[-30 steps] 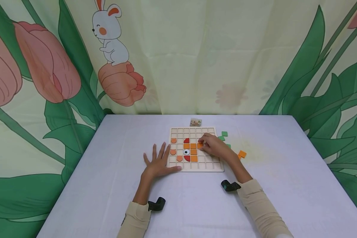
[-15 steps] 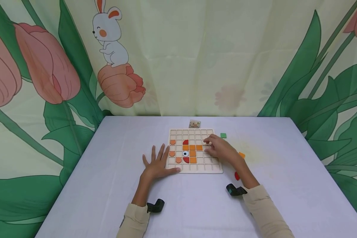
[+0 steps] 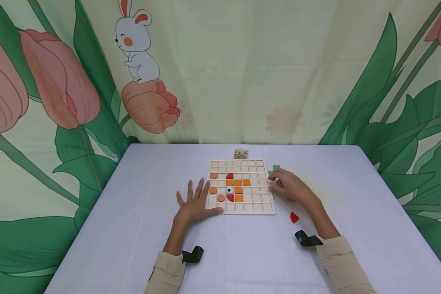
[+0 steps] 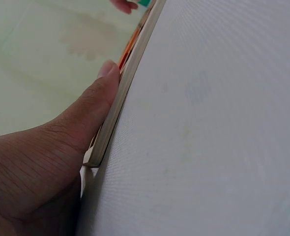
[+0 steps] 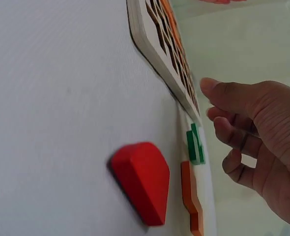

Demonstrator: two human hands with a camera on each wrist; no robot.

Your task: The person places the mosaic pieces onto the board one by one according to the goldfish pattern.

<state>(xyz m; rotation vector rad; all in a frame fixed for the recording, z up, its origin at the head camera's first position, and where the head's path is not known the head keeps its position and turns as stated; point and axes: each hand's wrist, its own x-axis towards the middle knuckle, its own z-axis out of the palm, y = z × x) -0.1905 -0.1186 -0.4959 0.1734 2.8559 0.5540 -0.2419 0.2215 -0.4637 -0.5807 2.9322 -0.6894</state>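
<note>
My left hand (image 3: pixel 194 204) lies with fingers spread at the left edge of a pale wooden grid board (image 3: pixel 255 206). Its thumb rests on the board's near rim, seen closely in the left wrist view. On the board are orange squares (image 3: pixel 238 190), salmon discs (image 3: pixel 221 198), red quarter-round pieces (image 3: pixel 230 176) and an eye piece (image 3: pixel 229 190). My right hand (image 3: pixel 289 187) hovers by the board's right edge, near green pieces (image 3: pixel 276 167). In the right wrist view its fingers are loosely bent, apart from the thumb, with nothing between them.
A loose red quarter-round piece (image 3: pixel 294 217) lies on the white tablecloth (image 3: pixel 242 253) right of the board. Orange pieces (image 5: pixel 187 184) lie beyond it in the right wrist view. A small patterned card (image 3: pixel 241 153) sits behind the board. A printed curtain (image 3: pixel 224 73) hangs behind the table.
My right hand has let go of an orange square, which now sits in the grid, and moved right off the board. The loose red piece has come into view. The left hand stays put.
</note>
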